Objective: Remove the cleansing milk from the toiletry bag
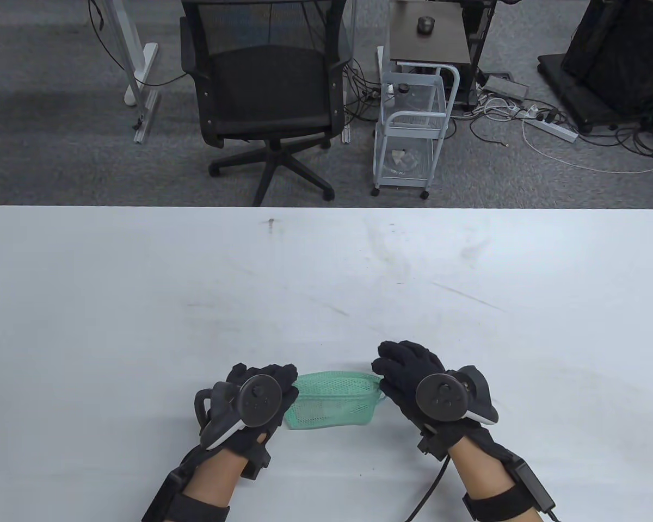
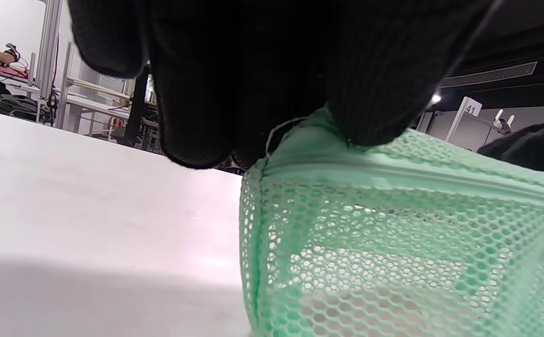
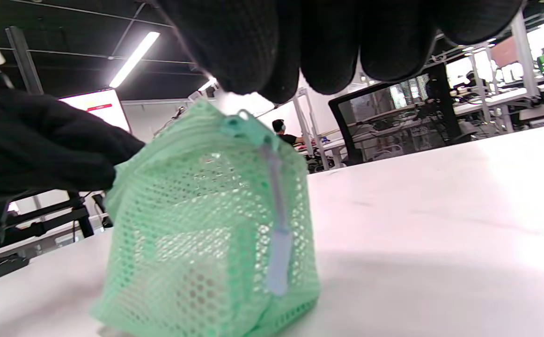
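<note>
A green mesh toiletry bag [image 1: 332, 401] stands near the table's front edge between my hands, and its zipper [image 2: 393, 171] is closed. A pale item shows dimly through the mesh [image 3: 192, 276]; I cannot tell what it is. My left hand [image 1: 288, 389] pinches the bag's top left end, as the left wrist view [image 2: 300, 135] shows. My right hand [image 1: 383, 380] hovers at the bag's right end. In the right wrist view its fingertips [image 3: 272, 89] sit just above the zipper slider [image 3: 232, 124], holding nothing. The pull tab [image 3: 279, 252] hangs free down the bag's end.
The white table [image 1: 326, 272] stretches bare beyond the bag. Behind its far edge stand a black office chair [image 1: 266, 92] and a white wire cart [image 1: 413, 125] on the floor.
</note>
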Available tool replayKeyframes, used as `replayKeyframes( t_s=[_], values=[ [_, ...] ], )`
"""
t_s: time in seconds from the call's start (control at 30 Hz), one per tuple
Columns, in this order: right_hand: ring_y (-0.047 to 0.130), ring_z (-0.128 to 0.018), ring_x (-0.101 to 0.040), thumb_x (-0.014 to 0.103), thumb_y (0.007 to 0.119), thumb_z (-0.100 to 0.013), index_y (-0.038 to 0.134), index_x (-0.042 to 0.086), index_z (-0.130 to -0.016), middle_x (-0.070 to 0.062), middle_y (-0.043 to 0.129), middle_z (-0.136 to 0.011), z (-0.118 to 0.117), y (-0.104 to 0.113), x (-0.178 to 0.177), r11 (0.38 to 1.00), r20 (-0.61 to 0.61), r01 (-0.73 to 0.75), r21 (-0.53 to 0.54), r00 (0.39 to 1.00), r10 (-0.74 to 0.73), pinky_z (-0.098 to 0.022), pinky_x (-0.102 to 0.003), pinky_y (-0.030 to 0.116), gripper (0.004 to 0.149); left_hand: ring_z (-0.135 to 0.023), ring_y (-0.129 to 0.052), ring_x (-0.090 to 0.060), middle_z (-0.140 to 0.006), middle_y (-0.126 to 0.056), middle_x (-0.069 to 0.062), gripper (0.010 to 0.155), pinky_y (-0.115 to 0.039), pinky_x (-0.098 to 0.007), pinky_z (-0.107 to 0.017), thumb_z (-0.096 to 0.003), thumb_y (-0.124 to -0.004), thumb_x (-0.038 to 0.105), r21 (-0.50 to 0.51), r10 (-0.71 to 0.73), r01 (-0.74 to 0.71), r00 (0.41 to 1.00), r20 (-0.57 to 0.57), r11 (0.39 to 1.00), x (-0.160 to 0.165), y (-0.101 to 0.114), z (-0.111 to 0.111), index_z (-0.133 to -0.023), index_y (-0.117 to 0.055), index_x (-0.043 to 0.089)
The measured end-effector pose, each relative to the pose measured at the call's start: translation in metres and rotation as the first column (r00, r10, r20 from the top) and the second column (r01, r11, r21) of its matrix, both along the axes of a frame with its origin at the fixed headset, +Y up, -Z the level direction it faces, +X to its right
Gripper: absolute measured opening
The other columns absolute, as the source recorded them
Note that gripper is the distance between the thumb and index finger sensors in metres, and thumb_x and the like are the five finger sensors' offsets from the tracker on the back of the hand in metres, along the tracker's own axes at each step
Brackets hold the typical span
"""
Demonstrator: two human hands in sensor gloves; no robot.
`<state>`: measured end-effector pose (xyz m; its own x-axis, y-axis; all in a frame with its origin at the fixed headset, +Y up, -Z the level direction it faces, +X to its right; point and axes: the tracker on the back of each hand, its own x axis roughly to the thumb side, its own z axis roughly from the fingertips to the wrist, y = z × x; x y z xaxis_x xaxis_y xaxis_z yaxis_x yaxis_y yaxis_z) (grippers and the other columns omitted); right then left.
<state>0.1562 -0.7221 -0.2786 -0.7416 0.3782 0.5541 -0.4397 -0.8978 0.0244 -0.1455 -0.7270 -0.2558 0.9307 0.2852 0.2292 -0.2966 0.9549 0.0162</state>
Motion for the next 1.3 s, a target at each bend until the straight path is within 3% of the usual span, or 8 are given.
replayKeyframes(
  t_s=[0.23, 0.37, 0.53, 1.03, 1.3],
  values=[
    [0.072, -0.089, -0.065, 0.022, 0.089, -0.053, 0.086, 0.006, -0.093, -0.027, 0.075, -0.108, -0.014, -0.011, 0.013, 0.992, 0.058, -0.049, -0.12, 0.997, 0.056, -0.063, -0.074, 0.06, 0.043, -0.078, -0.104, -0.038, -0.092, -0.102, -0.008, 0.047, -0.067, -0.064, -0.07, -0.0459, -0.095, 0.04, 0.001, 0.001, -0.001, 1.0, 0.0, 1.0, 0.0, 0.0, 0.0, -0.09, -0.092, 0.025],
    [0.073, -0.089, -0.065, 0.024, 0.09, -0.052, 0.085, 0.005, -0.094, -0.028, 0.075, -0.108, -0.022, -0.025, 0.017, 0.968, 0.055, -0.071, -0.24, 0.995, 0.087, -0.063, -0.074, 0.06, 0.046, -0.077, -0.104, -0.038, -0.092, -0.102, -0.008, 0.046, -0.067, -0.064, -0.07, -0.046, -0.094, 0.04, -0.001, -0.002, 0.002, 1.0, 0.0, 1.0, 0.0, 0.0, 0.0, -0.09, -0.093, 0.026],
    [0.072, -0.089, -0.066, 0.029, 0.092, -0.051, 0.083, 0.004, -0.096, -0.029, 0.073, -0.109, -0.026, -0.035, 0.015, 0.954, 0.025, -0.076, -0.29, 0.996, 0.087, -0.063, -0.074, 0.06, 0.052, -0.077, -0.104, -0.038, -0.091, -0.102, -0.008, 0.046, -0.068, -0.064, -0.069, -0.046, -0.094, 0.04, -0.005, -0.006, 0.006, 1.0, 0.0, 1.0, 0.001, -0.001, 0.0, -0.09, -0.093, 0.025],
    [0.07, -0.089, -0.066, 0.035, 0.092, -0.049, 0.073, 0.004, -0.104, -0.031, 0.066, -0.112, -0.02, -0.037, 0.004, 0.963, -0.069, -0.031, -0.269, 0.998, 0.013, -0.062, -0.074, 0.06, 0.066, -0.076, -0.104, -0.038, -0.09, -0.103, -0.008, 0.046, -0.068, -0.064, -0.069, -0.0461, -0.094, 0.04, -0.014, -0.011, 0.011, 1.0, -0.001, 1.0, 0.002, -0.002, 0.0, -0.09, -0.093, 0.025],
    [0.073, -0.088, -0.065, 0.03, 0.091, -0.051, 0.082, 0.008, -0.096, -0.029, 0.071, -0.11, -0.017, -0.035, -0.002, 0.977, -0.093, -0.015, -0.21, 0.996, -0.005, -0.062, -0.074, 0.062, 0.051, -0.075, -0.105, -0.038, -0.09, -0.103, -0.008, 0.046, -0.068, -0.064, -0.069, -0.046, -0.094, 0.04, -0.017, -0.013, 0.013, 1.0, -0.003, 1.0, 0.002, -0.002, 0.0, -0.089, -0.093, 0.025]
  ],
)
